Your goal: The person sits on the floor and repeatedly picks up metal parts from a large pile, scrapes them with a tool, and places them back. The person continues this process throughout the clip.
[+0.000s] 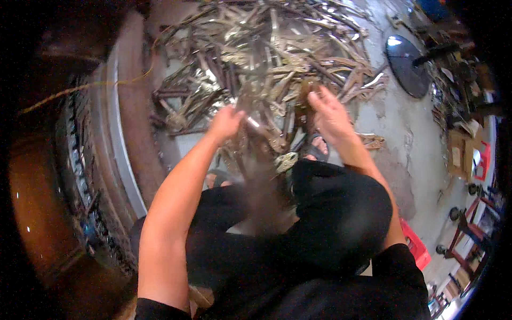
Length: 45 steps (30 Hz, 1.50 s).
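Observation:
My left hand point(228, 124) is closed at the near side of a large heap of metal tool parts point(288, 45), which look like plier or clamp handles. A shiny elongated metal piece point(258, 127) lies beside its fingertips; blur hides what the fingers hold. To the right, my right hand point(333, 117) has its fingers stretched out and partly apart. A dark brown, smeared piece point(308, 101) is just left of its fingertips, and I cannot make out its shape. Between my knees a pale metal part with holes point(286, 162) shows near a blurred grey-brown surface point(264, 200).
A round black disc-shaped base point(408, 65) stands at the far right. Along the right are cardboard boxes point(460, 152), a red plastic stool-like object point(415, 245) and a wheeled frame point(469, 226). A yellow cord point(90, 88) crosses the ledge point(125, 133) at left. My sandalled foot point(318, 148) is close to the heap.

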Available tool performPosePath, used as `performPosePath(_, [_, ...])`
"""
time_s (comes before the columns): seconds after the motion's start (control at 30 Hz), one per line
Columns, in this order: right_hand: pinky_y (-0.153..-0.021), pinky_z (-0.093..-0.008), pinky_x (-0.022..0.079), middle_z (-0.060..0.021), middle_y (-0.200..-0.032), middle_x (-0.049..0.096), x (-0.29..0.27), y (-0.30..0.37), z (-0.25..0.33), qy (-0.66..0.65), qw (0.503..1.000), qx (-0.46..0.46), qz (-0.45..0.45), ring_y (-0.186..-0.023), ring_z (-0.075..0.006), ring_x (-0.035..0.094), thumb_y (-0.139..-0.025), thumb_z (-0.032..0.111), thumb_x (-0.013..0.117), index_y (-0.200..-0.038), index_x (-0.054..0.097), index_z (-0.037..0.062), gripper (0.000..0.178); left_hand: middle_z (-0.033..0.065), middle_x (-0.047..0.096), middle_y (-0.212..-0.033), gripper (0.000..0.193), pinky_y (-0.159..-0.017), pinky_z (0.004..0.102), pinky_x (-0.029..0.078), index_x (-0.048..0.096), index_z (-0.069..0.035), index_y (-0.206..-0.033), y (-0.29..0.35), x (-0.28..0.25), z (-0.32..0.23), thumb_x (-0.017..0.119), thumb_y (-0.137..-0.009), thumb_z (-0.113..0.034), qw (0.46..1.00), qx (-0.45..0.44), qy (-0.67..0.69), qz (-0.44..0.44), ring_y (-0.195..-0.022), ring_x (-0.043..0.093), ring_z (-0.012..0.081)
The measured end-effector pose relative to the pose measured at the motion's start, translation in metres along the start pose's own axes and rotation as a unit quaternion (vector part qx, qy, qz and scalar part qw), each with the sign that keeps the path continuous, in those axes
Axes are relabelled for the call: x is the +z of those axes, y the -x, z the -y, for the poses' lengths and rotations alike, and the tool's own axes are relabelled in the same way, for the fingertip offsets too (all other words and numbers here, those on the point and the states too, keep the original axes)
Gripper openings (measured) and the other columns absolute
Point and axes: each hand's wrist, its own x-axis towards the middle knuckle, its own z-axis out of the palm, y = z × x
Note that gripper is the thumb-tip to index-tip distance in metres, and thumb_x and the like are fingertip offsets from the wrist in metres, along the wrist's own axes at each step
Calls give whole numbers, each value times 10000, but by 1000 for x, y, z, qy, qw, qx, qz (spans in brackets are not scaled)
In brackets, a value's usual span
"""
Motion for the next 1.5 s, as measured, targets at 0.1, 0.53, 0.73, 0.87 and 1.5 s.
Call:
performPosePath(0.1, [-1043,-381,452,-47,-1286,627,-3,2,-33,3,996,71,-52,-1184,-179,588,-1053,183,542,-1405,506,68,372,228,615,-1314,528,-982,449,490,534,-3,-1356,-4,-1,-44,657,-951,-319,992,69,38,-103,-1227,597,365])
performPosePath(0.53, [-1025,-347,472,-102,-1354,596,-3,38,-85,121,981,121,96,-1198,-182,570,-1021,208,584,-1464,464,41,488,7,588,-923,391,-798,322,516,518,-64,-1356,107,10,-77,601,-1022,-249,829,-178,428,313,-844,588,158])
performPosePath(0.73, [-870,-329,534,-93,-1061,706,-144,116,-133,392,872,45,-289,-951,-178,668,-944,136,625,-1157,674,9,253,10,538,-849,344,-697,317,509,527,-79,-1307,154,-97,-96,598,-1008,-231,824,-296,442,198,-759,564,150])
performPosePath(0.87, [-953,-360,522,-135,-1148,699,-231,149,-98,539,699,-32,-469,-1068,-252,676,-837,-17,561,-1252,620,26,421,30,553,-823,332,-653,315,511,532,-57,-1268,180,-152,-103,603,-991,-226,826,-303,458,127,-722,577,168])
performPosePath(1.5, [-842,-457,481,-196,-1084,610,-290,224,65,868,473,70,-133,-1015,-349,613,-748,78,647,-1273,541,68,535,51,571,-849,334,-663,348,499,545,-48,-1258,191,-137,-115,618,-961,-181,777,-274,556,109,-716,583,192])
